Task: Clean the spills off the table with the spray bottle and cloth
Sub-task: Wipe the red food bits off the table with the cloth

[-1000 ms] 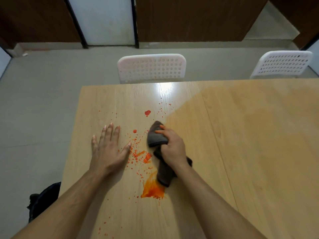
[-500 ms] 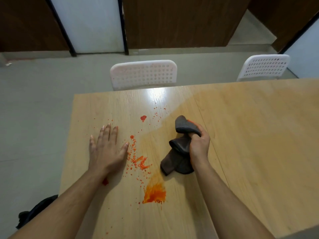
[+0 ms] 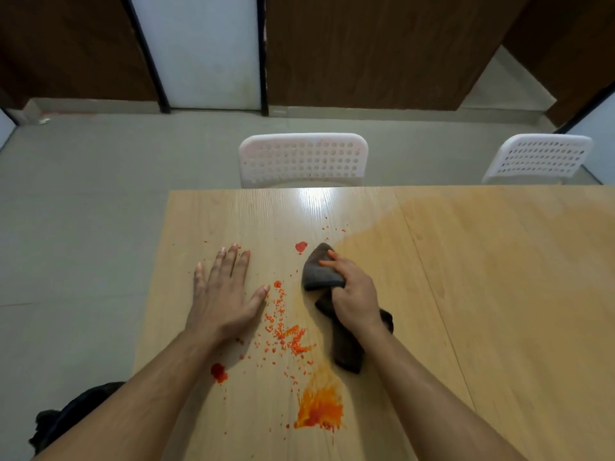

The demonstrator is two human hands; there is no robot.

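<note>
On the table [image 3: 499, 294], mid-wipe: dark cloth [image 3: 321, 271] gripped in right hand [image 3: 354, 294] beside orange spill [image 3: 289, 334], left hand [image 3: 223, 294] pressed flat; next, likely sweeping leftward across the splatter.

Light wood-grain laminate desk [image 3: 482, 294], right part tinted darker orange. Orange-red speckled spill splatter [image 3: 289, 337] beside a dark grey-brown crumpled cloth [image 3: 321, 269]. Two white perforated plastic chairs [image 3: 303, 159], grey floor [image 3: 83, 211].
</note>
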